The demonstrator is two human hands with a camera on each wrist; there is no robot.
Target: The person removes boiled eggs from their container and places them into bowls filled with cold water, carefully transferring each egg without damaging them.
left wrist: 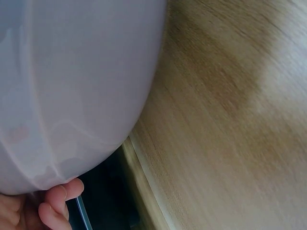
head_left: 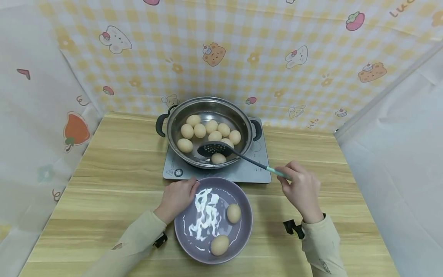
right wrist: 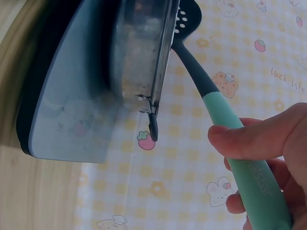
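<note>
My right hand (head_left: 300,188) grips the mint-green handle of a slotted spoon (head_left: 215,149), thumb along the top in the right wrist view. The spoon's dark perforated head is inside a steel pot (head_left: 174,151), tilted close over an egg (head_left: 218,158) at the near side. Several more eggs (head_left: 200,130) lie in the pot. My left hand (head_left: 177,198) holds the upper left rim of a purple bowl (head_left: 246,231); in the left wrist view its fingers (left wrist: 56,194) curl at the rim. Two eggs, one at the right (head_left: 233,213) and one at the front (head_left: 219,245), lie in the bowl.
The pot stands on a flat grey cooktop (head_left: 256,175) behind the bowl, with black side handles (head_left: 160,125) sticking out. Beneath is a wooden table (head_left: 114,169). A yellow checked cloth (head_left: 235,77) hangs behind, and white sheets (head_left: 408,127) close off both sides.
</note>
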